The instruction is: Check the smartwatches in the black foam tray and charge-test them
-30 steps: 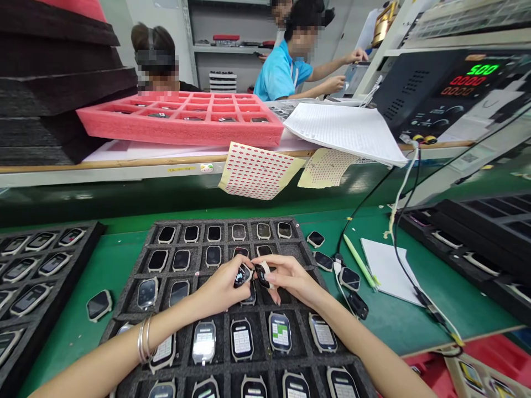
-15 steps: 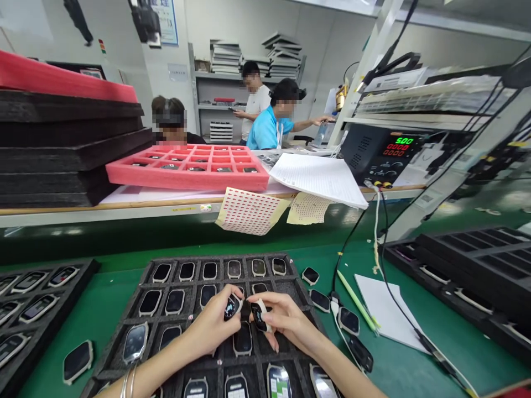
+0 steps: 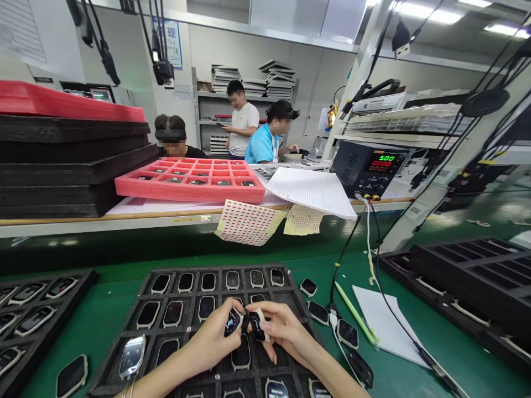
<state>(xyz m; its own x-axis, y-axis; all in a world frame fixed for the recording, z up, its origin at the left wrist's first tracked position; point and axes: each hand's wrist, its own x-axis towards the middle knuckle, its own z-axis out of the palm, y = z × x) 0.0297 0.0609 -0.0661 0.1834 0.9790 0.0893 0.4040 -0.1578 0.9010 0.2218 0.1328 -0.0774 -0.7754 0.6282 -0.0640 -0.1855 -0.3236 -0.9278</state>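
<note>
Smartwatches (image 3: pixel 233 322) sit pinched in our left hand (image 3: pixel 211 335) and right hand (image 3: pixel 286 331), one each, fingers curled close, just above a black foam tray (image 3: pixel 174 269) whose cells keep further watches (image 3: pixel 240 354) apart beneath them.

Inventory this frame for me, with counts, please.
central foam watch tray: 1, black, on green bench mat
loose smartwatches: 5, black, on mat beside tray
stacked foam trays: several, black, far left
pink foam tray: 1, pink, on shelf
paper sheaf: 1, white, at shelf edge
power supply: 1, black, shelf right
sticker sheets: 2, cream, hanging off shelf
co-workers: 3, beyond shelf
left hand: 1, holding smartwatch
right hand: 1, holding smartwatch
</note>
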